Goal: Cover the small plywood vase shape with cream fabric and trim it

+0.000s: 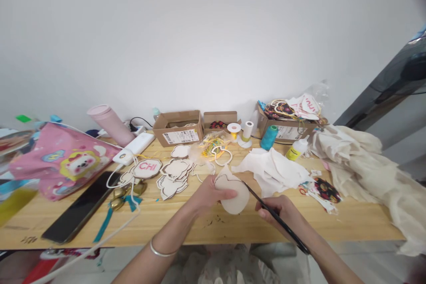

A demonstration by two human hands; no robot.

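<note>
My left hand pinches a rounded cream piece of cloth, thumb on top. A dark curved line runs across the upper part of the piece. My right hand is closed on a long, slim black tool; its kind is unclear from this angle. The tool's narrow tip meets the right edge of the cream piece. Crumpled white cloth lies just beyond my hands. To the left are dark-edged cream cutouts and a patch lettered CHI.
Cardboard boxes line the wall, near a teal thread spool and a yellow-labelled bottle. A black phone, white cable, pink bag and tumbler occupy the left. Sheer cream fabric hangs over the right edge.
</note>
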